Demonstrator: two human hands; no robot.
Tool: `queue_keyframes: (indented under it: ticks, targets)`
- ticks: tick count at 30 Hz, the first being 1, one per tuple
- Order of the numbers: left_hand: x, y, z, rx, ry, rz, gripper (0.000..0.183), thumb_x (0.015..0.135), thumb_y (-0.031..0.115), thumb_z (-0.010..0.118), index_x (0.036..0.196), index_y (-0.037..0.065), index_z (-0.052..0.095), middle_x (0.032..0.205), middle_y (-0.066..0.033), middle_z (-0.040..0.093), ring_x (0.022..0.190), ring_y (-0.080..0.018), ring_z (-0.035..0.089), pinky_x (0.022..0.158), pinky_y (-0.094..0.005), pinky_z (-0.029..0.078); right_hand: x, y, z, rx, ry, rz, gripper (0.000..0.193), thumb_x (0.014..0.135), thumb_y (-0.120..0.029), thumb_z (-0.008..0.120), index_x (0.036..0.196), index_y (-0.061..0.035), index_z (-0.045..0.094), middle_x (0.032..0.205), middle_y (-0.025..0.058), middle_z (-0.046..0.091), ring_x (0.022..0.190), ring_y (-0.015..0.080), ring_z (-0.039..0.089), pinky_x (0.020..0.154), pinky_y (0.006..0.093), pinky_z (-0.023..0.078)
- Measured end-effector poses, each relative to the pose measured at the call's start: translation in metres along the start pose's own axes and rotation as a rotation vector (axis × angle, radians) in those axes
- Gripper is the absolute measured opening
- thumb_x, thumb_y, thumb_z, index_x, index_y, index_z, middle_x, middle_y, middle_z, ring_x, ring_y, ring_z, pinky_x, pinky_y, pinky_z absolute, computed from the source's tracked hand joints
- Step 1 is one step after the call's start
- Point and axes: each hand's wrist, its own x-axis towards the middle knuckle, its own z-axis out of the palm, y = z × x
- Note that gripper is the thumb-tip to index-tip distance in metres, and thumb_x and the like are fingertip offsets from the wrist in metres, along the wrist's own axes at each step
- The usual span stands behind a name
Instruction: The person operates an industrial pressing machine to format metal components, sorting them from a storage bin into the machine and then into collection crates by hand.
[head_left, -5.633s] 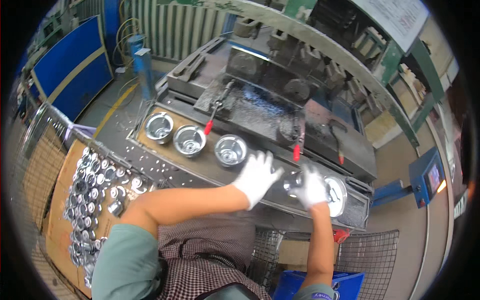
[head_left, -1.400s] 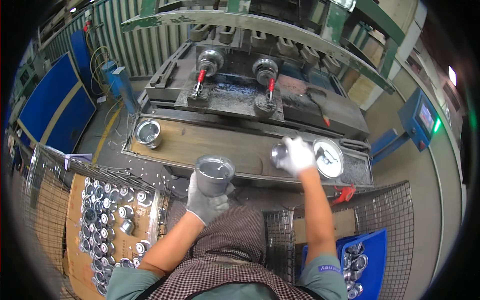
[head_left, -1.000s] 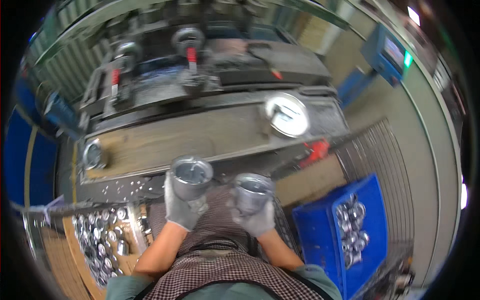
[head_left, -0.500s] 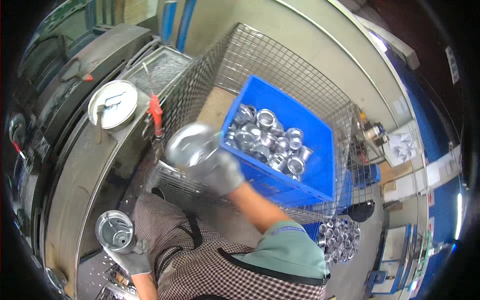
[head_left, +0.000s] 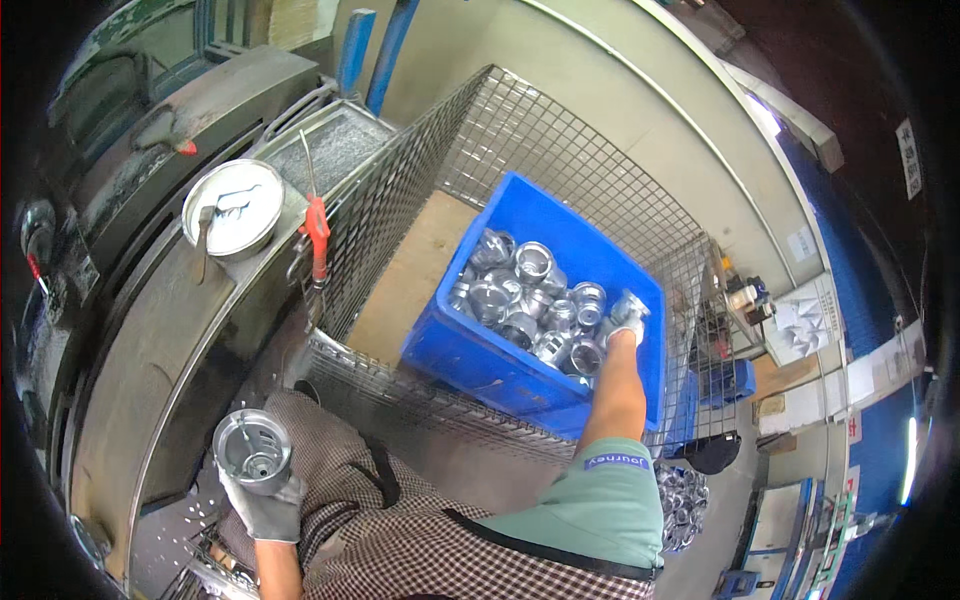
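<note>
My left hand (head_left: 268, 512), in a grey-white glove, is closed round a silver metal cup-shaped casting (head_left: 254, 455). Its open mouth faces up and shows ribs and a small hole inside. My right hand (head_left: 628, 330), also gloved, reaches into the right side of a blue plastic crate (head_left: 500, 362). Its fingers are around another metal casting (head_left: 630, 304), partly hidden by the glove. Beside it lies a heap of similar shiny castings (head_left: 535, 262), jumbled in the crate at various angles.
The crate stands in a wire mesh cage (head_left: 580, 135) with a wooden board (head_left: 415, 255) at its bottom. On the left bench are a white tub (head_left: 240, 205) with a brush across it and a red-handled air gun (head_left: 317, 240). More castings (head_left: 682, 505) lie at lower right.
My right hand has carried its casting rightward from in front of the crate into the crate's right side. The left hand, still holding its casting, has shifted slightly right.
</note>
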Motion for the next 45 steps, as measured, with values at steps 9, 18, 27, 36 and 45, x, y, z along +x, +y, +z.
queue_keyframes:
  ticks: [9, 18, 27, 36, 45]
  targets:
    - [-0.001, -0.013, 0.036, 0.141, -0.183, -0.051, 0.058, 0.09, 0.059, 0.05, 0.126, 0.013, 0.051, 0.109, -0.0064, 0.062, 0.082, -0.0209, 0.063, 0.056, -0.0338, 0.055, -0.198, -0.059, 0.045, -0.526, -0.784, -0.742, 0.049, 0.081, -0.018, 0.07, 0.126, -0.0027, 0.06, 0.114, 0.0147, 0.066, 0.103, 0.0222, 0.062, 0.089, 0.0311, 0.049]
    - [-0.002, -0.049, 0.101, 0.864, -0.881, -0.069, 0.081, 0.087, 0.038, 0.066, 0.148, 0.005, 0.024, 0.135, -0.0218, 0.047, 0.11, -0.0308, 0.06, 0.087, -0.0368, 0.052, -0.414, -0.06, 0.037, -0.387, -2.097, -0.406, 0.038, 0.076, -0.023, 0.075, 0.107, -0.0027, 0.067, 0.143, 0.0222, 0.044, 0.127, 0.0324, 0.049, 0.102, 0.0361, 0.042]
    - [0.018, 0.013, 0.024, 0.993, -0.579, 0.014, 0.052, 0.093, 0.022, 0.06, 0.135, -0.004, 0.044, 0.128, -0.0177, 0.055, 0.095, -0.0225, 0.065, 0.083, -0.0323, 0.052, -0.133, -0.011, 0.108, -0.212, -0.267, -0.319, 0.033, 0.082, -0.018, 0.07, 0.107, 0.003, 0.066, 0.098, 0.0077, 0.068, 0.081, 0.0183, 0.062, 0.071, 0.0326, 0.049]
    - [0.021, 0.05, -0.038, 1.011, -0.258, 0.167, 0.041, 0.093, 0.022, 0.06, 0.127, 0.001, 0.054, 0.11, -0.0127, 0.065, 0.087, -0.0158, 0.063, 0.077, -0.0298, 0.051, -0.253, -0.024, 0.11, -0.54, -1.019, -0.726, 0.03, 0.089, -0.02, 0.063, 0.112, -0.0008, 0.068, 0.111, 0.0137, 0.069, 0.103, 0.0211, 0.065, 0.092, 0.0313, 0.047]
    - [-0.065, 0.056, -0.166, 1.823, 0.455, 0.459, 0.051, 0.09, 0.046, 0.055, 0.121, 0.006, 0.059, 0.117, -0.0226, 0.061, 0.107, -0.0388, 0.059, 0.094, -0.0455, 0.046, -0.545, 0.042, 0.045, -0.129, -1.823, -1.188, 0.026, 0.083, -0.003, 0.066, 0.108, 0.0007, 0.067, 0.111, 0.02, 0.067, 0.1, 0.0351, 0.064, 0.09, 0.0406, 0.05]
